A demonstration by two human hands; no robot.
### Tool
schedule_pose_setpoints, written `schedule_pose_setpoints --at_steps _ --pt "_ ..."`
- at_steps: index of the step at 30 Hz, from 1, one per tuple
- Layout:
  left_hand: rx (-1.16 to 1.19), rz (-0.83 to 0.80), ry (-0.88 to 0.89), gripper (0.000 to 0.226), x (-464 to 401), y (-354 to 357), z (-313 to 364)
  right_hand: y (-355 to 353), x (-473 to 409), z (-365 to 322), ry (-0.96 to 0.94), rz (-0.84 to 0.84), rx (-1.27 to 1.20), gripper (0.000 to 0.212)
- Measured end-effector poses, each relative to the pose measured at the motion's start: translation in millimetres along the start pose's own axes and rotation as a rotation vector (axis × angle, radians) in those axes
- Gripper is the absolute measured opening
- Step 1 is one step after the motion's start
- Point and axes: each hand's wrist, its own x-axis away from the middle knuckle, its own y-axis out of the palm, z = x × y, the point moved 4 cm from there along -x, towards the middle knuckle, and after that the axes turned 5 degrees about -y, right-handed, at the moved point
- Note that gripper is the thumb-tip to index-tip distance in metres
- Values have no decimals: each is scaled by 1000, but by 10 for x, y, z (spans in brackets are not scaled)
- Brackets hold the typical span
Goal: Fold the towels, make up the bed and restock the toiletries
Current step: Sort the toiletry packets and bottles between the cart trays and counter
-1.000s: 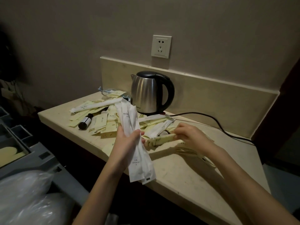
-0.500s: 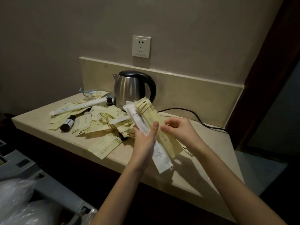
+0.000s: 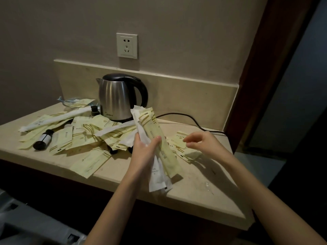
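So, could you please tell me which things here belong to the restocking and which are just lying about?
Job in hand:
- bundle of long sachets held by left hand
- loose sachets on the counter
- small dark bottle
- right hand, reaching

Lying about:
- kettle
- power cord
- wall socket

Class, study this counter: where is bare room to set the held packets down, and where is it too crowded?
Bare counter lies at the front right, between the left hand holding the long packets and the right edge. A narrower strip runs behind the cord, below the backsplash. The left half, from the kettle forward, is crowded with sachets and a small bottle.
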Motion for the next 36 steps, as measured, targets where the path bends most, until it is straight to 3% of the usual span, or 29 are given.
schedule_pose_setpoints --at_steps 4,13,18,23,27,30,36 --pt "-18 -56 -57 39 -56 -2 2 -55 -135 293 34 -111 226 25" --pt "-73 -64 -96 50 -103 -25 -70 75 -301 427 48 -387 434 55" --pt "-57 -85 -129 53 -45 -31 -56 47 -317 349 75 -331 582 60" --pt "-16 -72 -122 50 107 -247 -1 -83 -289 179 3 -159 638 34" --pt "23 -46 -121 41 298 -471 21 -120 -154 -113 -13 -13 482 26" --pt "86 -62 -128 48 475 -590 2 48 74 -371 -31 38 253 18" --pt "121 -97 -74 54 798 -764 -21 481 609 -866 -21 10 -129 11"
